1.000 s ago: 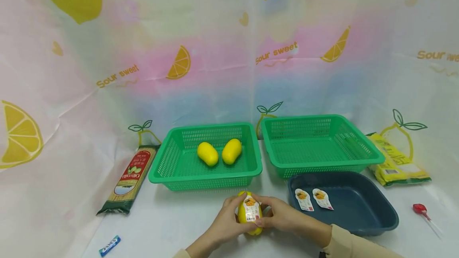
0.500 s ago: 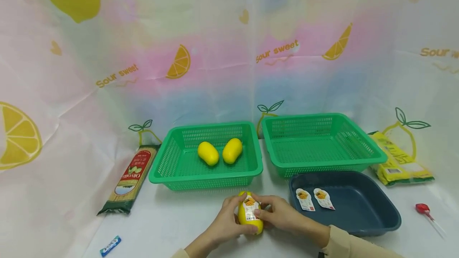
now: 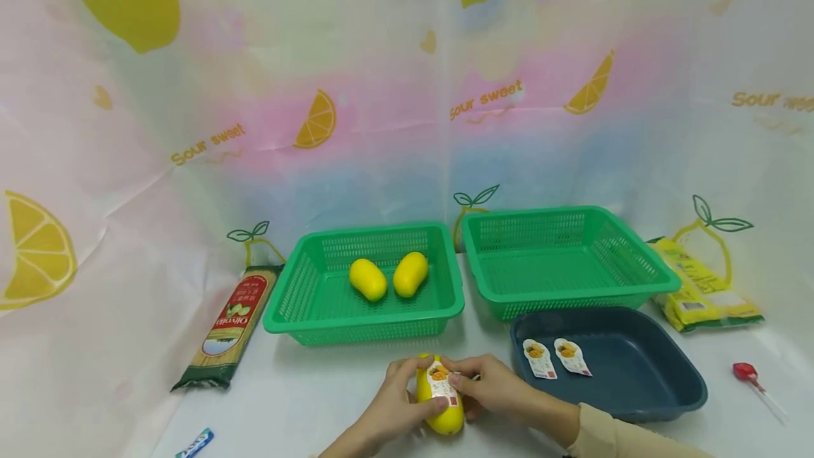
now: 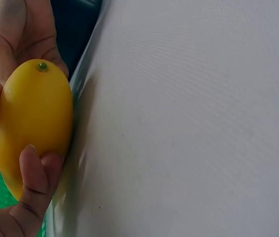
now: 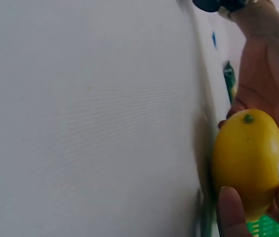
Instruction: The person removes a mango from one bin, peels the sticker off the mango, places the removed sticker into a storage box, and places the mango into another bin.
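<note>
A yellow mango with a white fruit-picture sticker on its upper face is held between both hands near the front of the table. The left hand grips it from the left, thumb at the sticker's lower edge. From the right, the right hand pinches it, its thumb on the sticker's upper right part. Both wrist views show the mango's green stem end, with fingers curled round its sides. Two bare mangoes lie in the left green basket. Two more stickers lie at the left of the dark blue basin.
A second green basket stands at the back right. Beside it lies a yellow packet, with a red lollipop nearer the front. On the left are a noodle packet and a small blue-and-white wrapped piece.
The left thumb has moved up from the mango's lower end onto the sticker's lower edge. The right thumb has slid up along the sticker. The mango's lower end sits slightly lower in view.
</note>
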`<state>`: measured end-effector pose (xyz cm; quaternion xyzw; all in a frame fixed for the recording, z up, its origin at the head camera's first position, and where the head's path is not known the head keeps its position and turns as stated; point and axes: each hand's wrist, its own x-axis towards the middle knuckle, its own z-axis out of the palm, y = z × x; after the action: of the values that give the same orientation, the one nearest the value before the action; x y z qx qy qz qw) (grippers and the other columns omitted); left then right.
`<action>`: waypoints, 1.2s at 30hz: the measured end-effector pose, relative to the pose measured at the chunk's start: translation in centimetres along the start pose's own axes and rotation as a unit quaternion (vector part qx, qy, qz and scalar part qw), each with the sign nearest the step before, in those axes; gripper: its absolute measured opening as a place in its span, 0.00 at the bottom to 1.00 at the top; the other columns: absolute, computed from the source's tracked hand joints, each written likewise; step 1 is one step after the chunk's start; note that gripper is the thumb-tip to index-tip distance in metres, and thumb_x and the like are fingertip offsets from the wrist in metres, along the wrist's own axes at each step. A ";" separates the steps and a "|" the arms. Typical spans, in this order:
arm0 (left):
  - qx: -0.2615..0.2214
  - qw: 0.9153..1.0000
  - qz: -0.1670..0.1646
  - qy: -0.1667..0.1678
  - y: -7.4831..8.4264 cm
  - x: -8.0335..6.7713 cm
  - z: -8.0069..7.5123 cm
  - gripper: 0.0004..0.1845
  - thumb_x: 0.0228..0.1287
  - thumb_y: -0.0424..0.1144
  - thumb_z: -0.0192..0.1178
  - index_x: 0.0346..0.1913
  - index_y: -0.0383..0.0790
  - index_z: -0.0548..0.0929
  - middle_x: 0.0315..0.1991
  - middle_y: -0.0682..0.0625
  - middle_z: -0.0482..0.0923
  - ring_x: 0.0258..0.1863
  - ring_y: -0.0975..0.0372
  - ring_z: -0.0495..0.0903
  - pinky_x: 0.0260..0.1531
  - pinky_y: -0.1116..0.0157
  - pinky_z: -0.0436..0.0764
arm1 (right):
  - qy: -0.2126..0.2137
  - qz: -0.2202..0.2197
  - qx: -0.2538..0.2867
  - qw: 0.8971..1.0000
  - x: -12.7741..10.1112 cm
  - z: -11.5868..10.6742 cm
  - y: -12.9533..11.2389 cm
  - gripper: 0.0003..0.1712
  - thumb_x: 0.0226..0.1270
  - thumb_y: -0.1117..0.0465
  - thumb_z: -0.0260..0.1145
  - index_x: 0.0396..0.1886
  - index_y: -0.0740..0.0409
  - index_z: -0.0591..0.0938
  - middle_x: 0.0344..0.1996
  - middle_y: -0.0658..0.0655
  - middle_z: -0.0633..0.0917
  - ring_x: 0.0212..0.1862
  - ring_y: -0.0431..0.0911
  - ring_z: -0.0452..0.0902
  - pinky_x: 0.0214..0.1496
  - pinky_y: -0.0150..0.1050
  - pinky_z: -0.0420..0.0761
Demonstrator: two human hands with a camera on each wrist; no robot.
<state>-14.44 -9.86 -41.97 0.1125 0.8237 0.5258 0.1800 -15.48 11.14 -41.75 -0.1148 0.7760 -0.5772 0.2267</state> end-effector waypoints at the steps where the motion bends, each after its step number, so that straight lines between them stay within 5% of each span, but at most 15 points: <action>1: 0.001 1.000 -0.002 0.000 0.0 -0.1 0.0 0.37 0.57 0.47 0.71 0.69 0.44 0.70 0.66 0.31 0.58 0.38 0.55 0.70 0.32 0.67 0.76 | 0.005 -0.003 -0.004 1.000 0.0 0.2 0.1 0.28 0.69 0.55 0.65 0.66 0.61 0.75 0.38 0.55 0.84 0.30 0.42 0.78 0.31 0.38 0.84; 10: 0.021 1.000 0.005 -0.001 0.0 -0.2 0.1 0.41 0.56 0.48 0.70 0.72 0.43 0.68 0.64 0.31 0.60 0.40 0.55 0.69 0.35 0.68 0.71 | 0.048 0.010 0.019 0.999 0.4 0.9 0.6 0.23 0.70 0.58 0.63 0.62 0.61 0.78 0.46 0.62 0.87 0.28 0.39 0.76 0.28 0.35 0.82; 18: 0.041 0.999 0.008 0.000 0.0 -0.5 0.3 0.40 0.56 0.50 0.70 0.72 0.45 0.69 0.64 0.31 0.61 0.44 0.54 0.71 0.39 0.65 0.73 | 0.077 -0.015 -0.040 0.996 -0.3 1.0 0.1 0.20 0.68 0.59 0.65 0.58 0.60 0.82 0.41 0.58 0.87 0.28 0.41 0.75 0.27 0.37 0.82; 25: 0.045 0.999 0.005 0.010 0.0 -0.4 0.6 0.40 0.56 0.50 0.71 0.72 0.49 0.69 0.65 0.35 0.64 0.57 0.49 0.70 0.51 0.47 0.74 | 0.112 -0.085 -0.138 0.980 -0.1 0.6 0.0 0.14 0.64 0.60 0.69 0.47 0.62 0.88 0.38 0.59 0.87 0.20 0.40 0.73 0.19 0.33 0.76; 36: 0.046 0.999 0.004 0.022 0.1 -0.5 0.8 0.40 0.55 0.50 0.72 0.71 0.49 0.70 0.64 0.37 0.65 0.55 0.51 0.69 0.49 0.53 0.74 | 0.099 -0.010 -0.054 0.994 -0.2 0.4 -0.9 0.13 0.59 0.63 0.73 0.41 0.66 0.83 0.30 0.53 0.83 0.28 0.43 0.77 0.25 0.39 0.82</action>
<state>-13.67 -9.37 -42.05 0.1122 0.8502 0.4906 0.1546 -15.17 10.59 -40.96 -0.0771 0.8238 -0.5449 0.1360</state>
